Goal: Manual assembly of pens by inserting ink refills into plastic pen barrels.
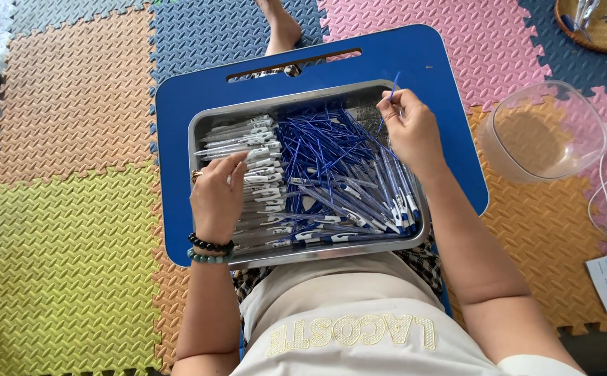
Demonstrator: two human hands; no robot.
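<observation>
Nearest the lens is a pale shirt (pixel 345 327) over the person's lap, and just beyond it the near rim of a metal tray (pixel 331 252) that rests on a blue lap counter (pixel 199 90) with a slot handle at its far edge.

On the person's own left, the left hand (pixel 218 195) lies palm down on a stack of clear pen barrels (pixel 248 143) that fills the left part of the tray; its fingers (pixel 237 169) are curled narrowly on the top of the stack, and whether they pinch one barrel cannot be told. Two bead bracelets (pixel 209 251) circle that wrist.

The right hand (pixel 409 129) is raised over the tray's far right corner. Its fingers (pixel 392 104) are pinched together on a thin blue refill (pixel 392 89), which sticks up and away from the fingertips, clear of the heap below.

Between the two hands spreads a tangled pile of blue refills (pixel 317 150), with assembled pens (pixel 394 209) laid side by side under the right wrist, along the tray's right side. The pile lies across the middle of the tray and separates the barrels from the right hand.

Off the counter, on the coloured foam floor mats (pixel 67 209), a clear plastic bowl (pixel 547 132) sits to the right, well apart from the tray, and a woven basket (pixel 599 35) sits at the far right corner. A bare foot (pixel 280 28) shows beyond the counter.
</observation>
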